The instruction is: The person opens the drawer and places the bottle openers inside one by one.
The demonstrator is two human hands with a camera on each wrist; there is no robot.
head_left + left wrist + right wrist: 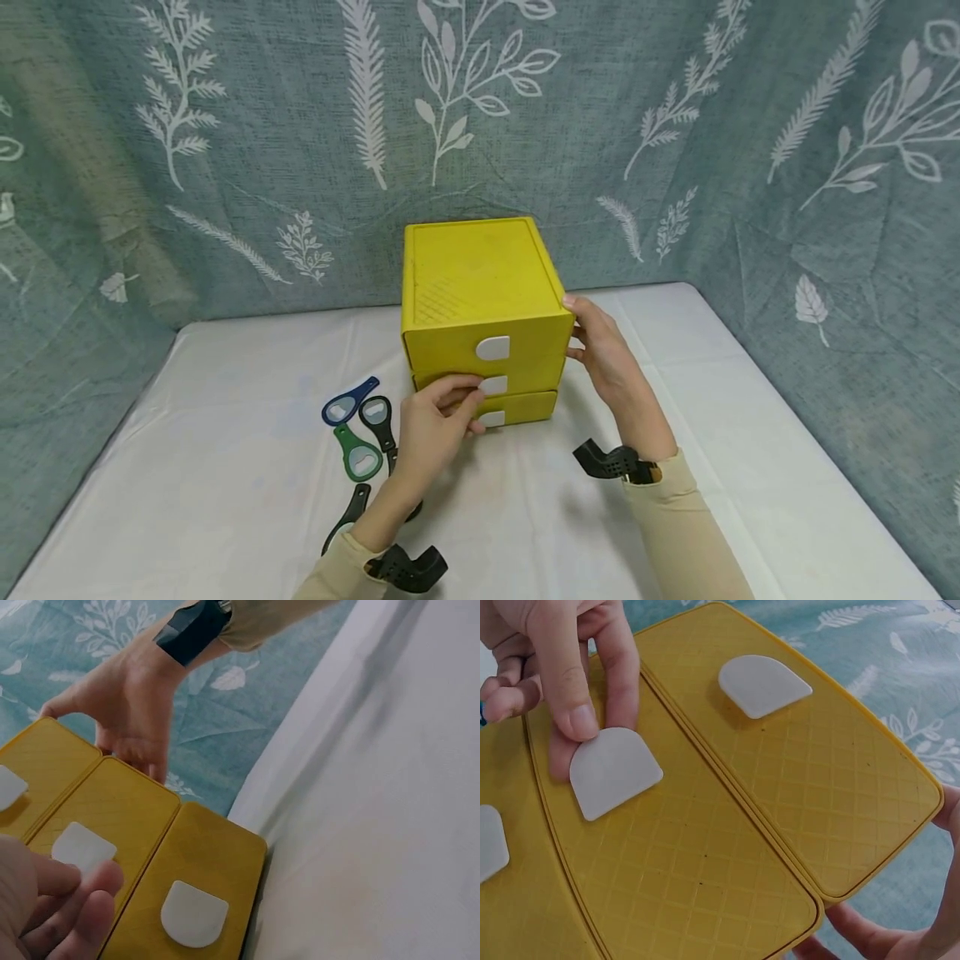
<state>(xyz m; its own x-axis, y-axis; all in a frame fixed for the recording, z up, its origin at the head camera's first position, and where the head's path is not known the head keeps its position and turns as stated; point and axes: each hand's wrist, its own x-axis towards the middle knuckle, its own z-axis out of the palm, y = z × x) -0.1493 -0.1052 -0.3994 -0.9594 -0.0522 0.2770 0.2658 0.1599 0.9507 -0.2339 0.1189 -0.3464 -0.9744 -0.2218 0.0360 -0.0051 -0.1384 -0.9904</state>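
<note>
A yellow three-drawer box (480, 271) stands on the white table, each drawer front bearing a white tab handle. My left hand (437, 425) is at its front and pinches the middle drawer's handle (616, 772) between thumb and finger. All three drawer fronts look closed. Against the box's right side rests my right hand (611, 358), its thumb by the top front corner and its fingers lower along the side wall. The top handle (493, 347) and the bottom handle (195, 913) are untouched.
Left of the box lie several bottle openers, among them a blue one (349, 402), a green one (357, 454) and a black one (377, 417). My left forearm partly covers others. A patterned grey-green curtain (300, 150) hangs behind the table.
</note>
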